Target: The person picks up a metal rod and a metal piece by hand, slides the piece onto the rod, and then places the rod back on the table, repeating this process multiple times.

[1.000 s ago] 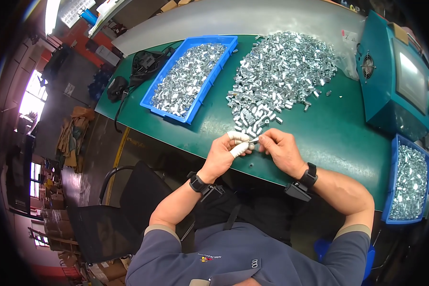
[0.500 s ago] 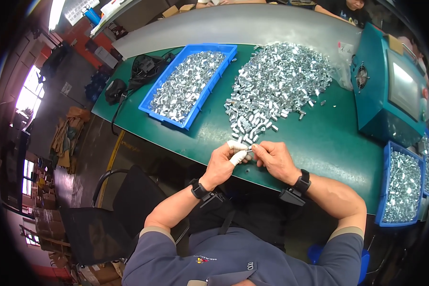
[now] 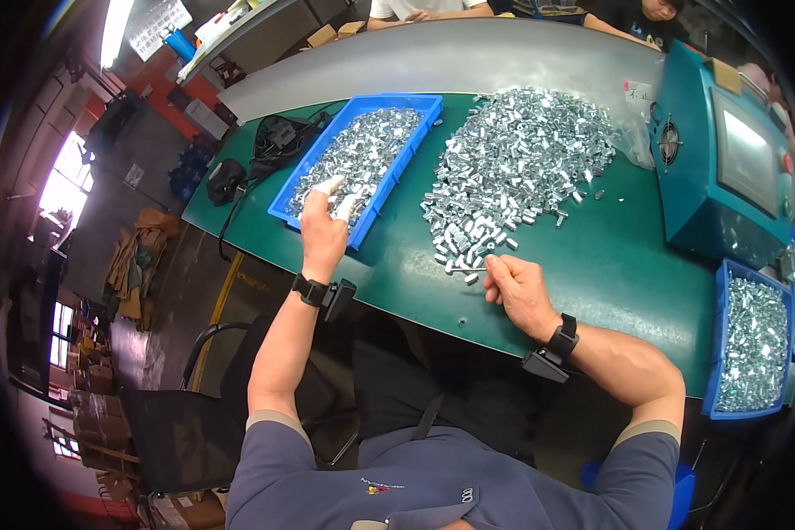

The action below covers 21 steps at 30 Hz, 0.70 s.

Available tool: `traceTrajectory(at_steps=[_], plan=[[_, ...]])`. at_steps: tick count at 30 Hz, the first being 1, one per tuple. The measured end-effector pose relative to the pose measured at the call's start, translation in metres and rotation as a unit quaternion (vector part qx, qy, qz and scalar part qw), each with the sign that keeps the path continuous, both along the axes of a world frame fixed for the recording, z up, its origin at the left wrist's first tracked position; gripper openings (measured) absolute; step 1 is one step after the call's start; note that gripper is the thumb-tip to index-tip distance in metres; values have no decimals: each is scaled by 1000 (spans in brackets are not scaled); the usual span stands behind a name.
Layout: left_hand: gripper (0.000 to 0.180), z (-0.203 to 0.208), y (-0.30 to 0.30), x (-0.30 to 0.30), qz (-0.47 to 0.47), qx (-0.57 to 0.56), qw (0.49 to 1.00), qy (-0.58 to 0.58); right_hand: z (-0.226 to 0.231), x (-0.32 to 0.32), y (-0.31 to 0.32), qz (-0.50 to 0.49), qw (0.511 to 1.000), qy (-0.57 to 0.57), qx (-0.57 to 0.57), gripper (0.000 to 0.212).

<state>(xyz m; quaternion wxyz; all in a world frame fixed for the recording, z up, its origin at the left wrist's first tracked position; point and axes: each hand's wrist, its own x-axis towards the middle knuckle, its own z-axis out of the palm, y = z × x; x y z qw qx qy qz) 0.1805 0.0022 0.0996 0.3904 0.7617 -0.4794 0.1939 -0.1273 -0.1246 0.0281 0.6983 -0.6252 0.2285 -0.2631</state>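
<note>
Leftward from where the two hands met half a second ago, the left hand point(image 3: 325, 237) has swung out over the near end of a blue plastic tray point(image 3: 397, 178), while the right hand point(image 3: 521, 291) has stayed near the table's front edge. From my end of the feed I see the left thumb and forefinger, both in white finger covers point(image 3: 330, 185), standing apart above the small metal sleeves point(image 3: 371, 141) that fill that tray; I cannot tell whether the folded fingers beneath keep anything. On the right, I have thumb and forefinger pinched together on a thin metal rod point(image 3: 478, 269), which points left across the near tip of a heap of loose metal sleeves point(image 3: 521, 159). That heap spreads over the green tabletop point(image 3: 592, 283), between the tray and a teal machine point(image 3: 693, 194) with a screen and a red button. Another blue tray point(image 3: 715, 353), also full of small metal pieces, sits below the machine at the table's right end. Just left of the first tray I make out a black cable bundle point(image 3: 280, 137). Black straps carrying small boxes circle both wrists, and beyond the grey board point(image 3: 468, 57) two people sit, partly cut off.
</note>
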Motion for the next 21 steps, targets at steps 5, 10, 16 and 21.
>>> traceTrajectory(at_steps=[5,10,16,21], plan=[[32,-30,2,-61,-239,151,958,42,-1,0,-1,-3,1000,4,-13,44],[31,-42,0,-96,-244,202,948,-22,1,-2,0,-3,1000,14,-15,44],[25,-44,11,-92,-198,227,953,11,-1,-1,-1,7,1000,20,-18,41],[15,-41,9,-104,-213,142,898,358,-5,-1,-1,31,998,35,-39,37]])
